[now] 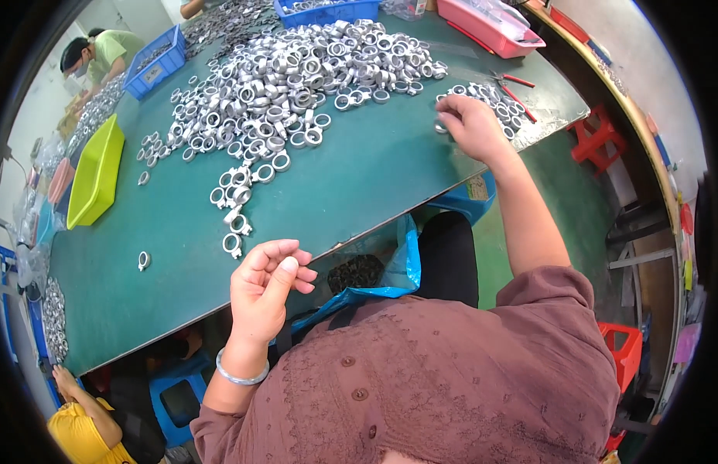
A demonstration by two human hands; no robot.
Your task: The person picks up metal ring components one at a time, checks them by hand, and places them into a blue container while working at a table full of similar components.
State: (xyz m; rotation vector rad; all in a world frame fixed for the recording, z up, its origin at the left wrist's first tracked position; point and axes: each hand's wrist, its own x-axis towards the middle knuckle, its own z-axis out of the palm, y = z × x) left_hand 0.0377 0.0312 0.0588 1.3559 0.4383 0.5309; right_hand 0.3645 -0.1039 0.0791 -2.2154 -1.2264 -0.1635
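Silver-grey metal rings with small side lugs [301,89] lie on the green-topped bench [351,182], most in a broad heap, others in a smaller cluster [490,99] beside the right hand [475,130]. That hand's grip points leftward at the cluster's left end, thumb below bent fingers; whether the tips meet, or have a ring between them, I cannot tell. The left hand [258,290] hangs by the near edge of the bench, its grip slack and parted, with no ring visible in it; nearest to it is the end of a loose trail of rings running down from the heap. The step in hand seems to be handling single rings at the smaller cluster, and the next move would call for a light thumb-and-fingertip pinch on one rim, clear of its neighbours. The right arm reaches forward and only slightly bent, while the left is folded close to the body, forearm upright and thumb raised, a pale round bracelet [241,380] at the wrist. Further out, pliers with red handles [518,80] lie against the cluster's far side, an open blue plastic bag [412,255] with dark contents sits below the bench edge, and a yellow-green plastic tray [96,174] stands left of the heap.
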